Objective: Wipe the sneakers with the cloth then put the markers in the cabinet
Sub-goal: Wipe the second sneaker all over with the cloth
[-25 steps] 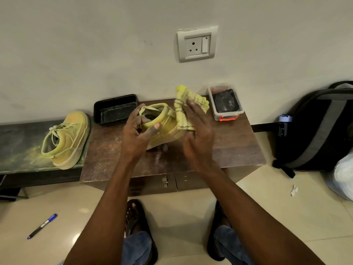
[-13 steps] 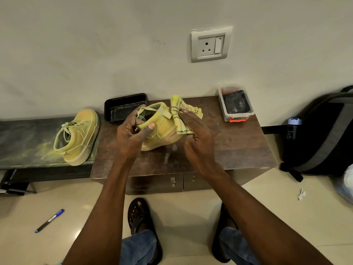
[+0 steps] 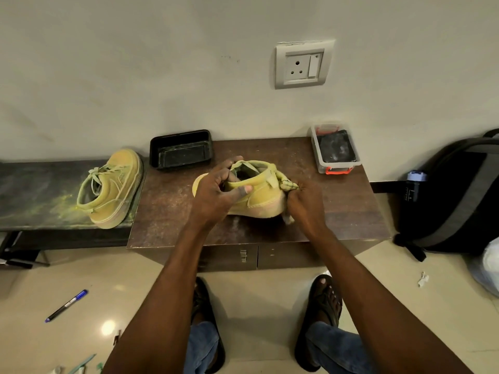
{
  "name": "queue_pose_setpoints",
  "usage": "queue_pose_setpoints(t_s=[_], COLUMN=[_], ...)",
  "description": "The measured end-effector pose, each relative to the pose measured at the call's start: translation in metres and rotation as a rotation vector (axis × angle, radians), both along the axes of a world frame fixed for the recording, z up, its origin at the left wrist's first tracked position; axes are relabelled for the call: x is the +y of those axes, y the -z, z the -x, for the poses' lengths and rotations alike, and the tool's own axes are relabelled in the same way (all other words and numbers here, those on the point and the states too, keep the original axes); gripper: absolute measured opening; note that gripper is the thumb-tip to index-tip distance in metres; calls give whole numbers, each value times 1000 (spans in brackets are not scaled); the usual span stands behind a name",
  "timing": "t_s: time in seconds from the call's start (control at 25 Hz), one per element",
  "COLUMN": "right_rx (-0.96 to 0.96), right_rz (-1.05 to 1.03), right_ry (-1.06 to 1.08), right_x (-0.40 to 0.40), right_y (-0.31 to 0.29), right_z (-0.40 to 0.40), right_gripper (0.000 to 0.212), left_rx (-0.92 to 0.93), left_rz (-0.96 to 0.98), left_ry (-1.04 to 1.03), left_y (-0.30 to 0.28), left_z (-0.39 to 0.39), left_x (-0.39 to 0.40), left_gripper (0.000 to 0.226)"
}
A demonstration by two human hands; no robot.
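Note:
A yellow sneaker lies on its side on top of the low brown cabinet. My left hand grips it at the collar, thumb on its side. My right hand presses a bunched yellow cloth against the sneaker's heel end; most of the cloth is hidden under my fingers. The second yellow sneaker rests on the dark bench to the left, with yellow powder around it. A blue marker lies on the floor at lower left.
A black tray and a clear box with orange clips stand at the cabinet's back. The cabinet doors are closed. A dark backpack with a bottle leans at right. My sandalled feet are below. Small scraps lie on the floor.
My right hand has slid the cloth down from the top of the sneaker to its heel end, and the cloth is now bunched. The sneaker has been lowered onto the cabinet top.

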State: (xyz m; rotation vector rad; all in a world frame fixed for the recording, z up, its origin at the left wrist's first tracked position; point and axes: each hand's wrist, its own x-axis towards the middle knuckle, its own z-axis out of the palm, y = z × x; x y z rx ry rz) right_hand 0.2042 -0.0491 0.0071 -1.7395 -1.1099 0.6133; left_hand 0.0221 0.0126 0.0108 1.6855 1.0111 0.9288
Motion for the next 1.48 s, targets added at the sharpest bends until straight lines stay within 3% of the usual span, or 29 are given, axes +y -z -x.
queue_pose_setpoints(t_s=[0.08, 0.2, 0.36, 0.56, 0.88, 0.96, 1.08, 1.2, 1.24, 1.36, 1.48], right_rx=[53, 109, 76, 122, 13, 4, 95, 176, 175, 190, 225], right_rz=[46, -103, 206, 250, 309, 324, 293, 229, 222, 197, 198], right_ry=[32, 20, 142, 235, 234, 229, 278, 340, 339, 329, 319], right_x=[-1, -1, -3, -4, -2, -2, 0, 2, 3, 3, 1], right_y=[-7, -21, 0, 0, 1, 0, 0, 5, 7, 10, 8], right_z=[-3, 0, -13, -15, -3, -3, -7, -3, -1, 4, 8], right_gripper=[38, 39, 35, 25, 17, 17, 18, 21, 21, 23, 23], left_rx=[2, 2, 124, 349, 653, 618, 548, 497, 512, 587, 639], left_rz=[-3, 5, -21, -72, -69, -24, 41, 93, 89, 54, 57], left_ry=[8, 22, 82, 134, 1, 12, 221, 418, 440, 423, 382], left_y=[2, 3, 9, 16, 20, 14, 6, 1, 1, 1, -2], left_z=[-1, -5, -21, -33, -55, -56, -36, -24, -24, -19, -11], left_x=[0, 3, -4, 0, -25, -24, -13, -14, -15, -14, -13], left_gripper=[24, 21, 26, 11, 35, 24, 19, 32, 34, 15, 16])
